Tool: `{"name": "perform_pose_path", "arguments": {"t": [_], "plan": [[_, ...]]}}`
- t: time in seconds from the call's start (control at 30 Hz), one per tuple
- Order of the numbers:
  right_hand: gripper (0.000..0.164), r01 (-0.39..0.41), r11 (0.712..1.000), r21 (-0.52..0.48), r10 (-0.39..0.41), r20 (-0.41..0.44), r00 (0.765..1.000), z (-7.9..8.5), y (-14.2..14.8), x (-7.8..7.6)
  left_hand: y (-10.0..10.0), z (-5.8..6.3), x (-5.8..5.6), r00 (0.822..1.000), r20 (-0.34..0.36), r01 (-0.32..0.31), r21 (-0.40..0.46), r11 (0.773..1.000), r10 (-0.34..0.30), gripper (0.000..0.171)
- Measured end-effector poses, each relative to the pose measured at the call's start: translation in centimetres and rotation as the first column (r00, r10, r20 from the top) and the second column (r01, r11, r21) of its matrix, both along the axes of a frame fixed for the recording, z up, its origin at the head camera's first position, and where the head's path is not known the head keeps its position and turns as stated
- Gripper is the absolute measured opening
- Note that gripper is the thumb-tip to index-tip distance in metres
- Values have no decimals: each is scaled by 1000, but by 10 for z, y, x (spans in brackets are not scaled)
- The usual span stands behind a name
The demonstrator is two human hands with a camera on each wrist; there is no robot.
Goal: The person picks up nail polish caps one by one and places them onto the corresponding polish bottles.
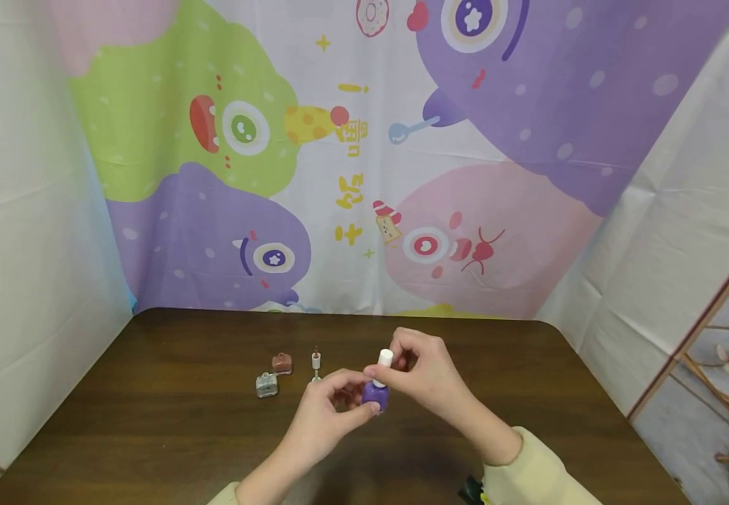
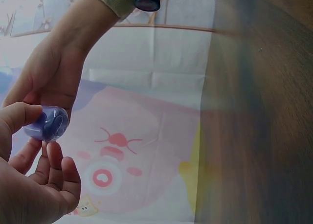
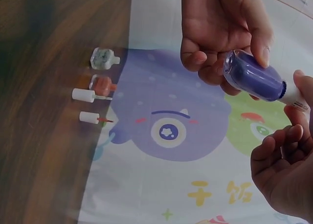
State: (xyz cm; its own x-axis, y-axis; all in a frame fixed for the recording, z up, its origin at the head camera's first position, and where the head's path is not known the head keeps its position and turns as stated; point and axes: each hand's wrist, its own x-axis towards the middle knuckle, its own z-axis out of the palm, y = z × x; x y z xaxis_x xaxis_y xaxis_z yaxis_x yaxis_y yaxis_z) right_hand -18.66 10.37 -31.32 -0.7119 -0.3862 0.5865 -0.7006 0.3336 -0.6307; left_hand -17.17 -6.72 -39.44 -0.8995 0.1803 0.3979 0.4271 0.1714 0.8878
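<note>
A purple nail polish bottle point(image 1: 373, 398) with a white cap point(image 1: 386, 358) is held up between both hands over the table. My left hand point(image 1: 333, 407) pinches the glass body between thumb and fingers. Around the white cap, the thumb and fingers of my right hand point(image 1: 424, 368) grip from the other side. In the right wrist view the purple bottle point(image 3: 257, 77) lies tilted, its cap point(image 3: 295, 98) on the neck. The left wrist view shows the bottle's rounded base point(image 2: 51, 123) under the left thumb.
On the brown table point(image 1: 169, 421), left of the hands, stand an uncapped silver glitter bottle point(image 1: 266, 385) and an uncapped reddish-brown bottle point(image 1: 282, 362). Two white brush caps, one reddish-tipped point(image 3: 89, 118) and one pale-tipped point(image 3: 84, 95), stand beside them. A cartoon-printed cloth point(image 1: 364, 280) hangs behind.
</note>
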Motion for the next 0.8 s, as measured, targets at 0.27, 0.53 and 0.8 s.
{"name": "perform_pose_path", "arguments": {"t": [0.27, 0.53, 0.8], "plan": [[18, -17, 1000, 3, 17, -5, 1000, 2, 1, 0, 1, 1, 0, 1000, 10, 12, 15, 1000, -12, 25], [21, -198, 980, -20, 198, 24, 980, -11, 18, -21, 0, 2, 1, 999, 33, 18, 23, 1000, -18, 25], [21, -392, 920, -26, 393, 103, 914, -12, 27, -33, -1, 2, 2, 998, 43, 47, 17, 999, -48, 26]]}}
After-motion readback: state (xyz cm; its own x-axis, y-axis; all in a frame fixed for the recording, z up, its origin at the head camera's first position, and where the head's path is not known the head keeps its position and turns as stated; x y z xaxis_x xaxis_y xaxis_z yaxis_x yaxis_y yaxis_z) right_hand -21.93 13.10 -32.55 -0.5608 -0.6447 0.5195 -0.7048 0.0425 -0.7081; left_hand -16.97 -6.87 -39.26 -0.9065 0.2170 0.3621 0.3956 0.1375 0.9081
